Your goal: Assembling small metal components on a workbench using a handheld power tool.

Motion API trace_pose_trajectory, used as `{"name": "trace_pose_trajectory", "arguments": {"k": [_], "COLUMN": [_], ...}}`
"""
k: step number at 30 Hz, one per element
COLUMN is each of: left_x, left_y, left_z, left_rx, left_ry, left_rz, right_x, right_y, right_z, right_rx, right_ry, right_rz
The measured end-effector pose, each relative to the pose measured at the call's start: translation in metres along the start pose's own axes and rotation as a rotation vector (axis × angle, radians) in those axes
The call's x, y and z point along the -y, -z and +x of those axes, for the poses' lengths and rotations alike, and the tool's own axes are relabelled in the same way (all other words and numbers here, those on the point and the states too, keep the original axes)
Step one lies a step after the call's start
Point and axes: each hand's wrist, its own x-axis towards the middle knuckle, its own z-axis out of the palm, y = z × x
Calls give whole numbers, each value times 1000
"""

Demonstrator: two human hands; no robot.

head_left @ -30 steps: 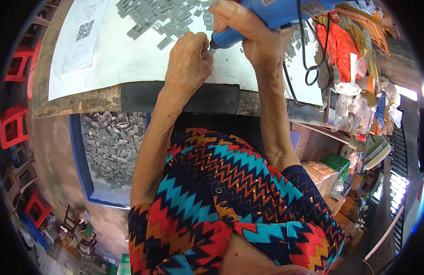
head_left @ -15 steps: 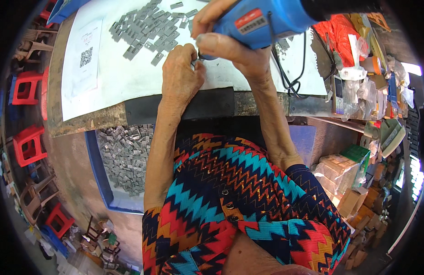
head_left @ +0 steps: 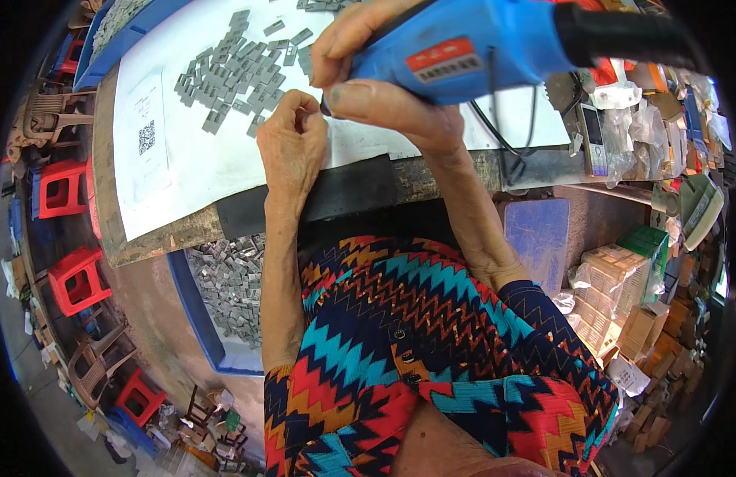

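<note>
My right hand grips a blue handheld power tool with a red-and-white label, a black rear end and a dark cord. Its tip points left and sits close beside my left hand. The fingers of that hand are pinched together on the white paper; whatever is between them is hidden. Just beyond it, small flat grey rectangular pieces lie scattered and overlapping on the sheet. More of them show at the far edge.
Left of my left forearm, a blue tray below the table holds many grey pieces. Another blue bin stands at the far left. A keypad phone and plastic bags lie on the right. Red stools stand at left.
The view has shifted slightly. My left hand has moved left and nearer, and the power tool has come left with my right hand, its tip staying beside the left fingers.
</note>
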Motion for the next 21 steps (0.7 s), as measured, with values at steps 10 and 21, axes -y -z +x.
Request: {"name": "trace_pose_trajectory", "arguments": {"k": [10,21], "left_x": [-11,25], "left_y": [39,154], "left_z": [-33,-158], "left_rx": [-64,-135], "left_ry": [165,504], "left_rz": [-254,-49], "right_x": [28,8], "right_y": [17,15], "right_z": [-5,-11], "right_rx": [-271,-235], "right_ry": [-292,-185], "right_rz": [445,341]}}
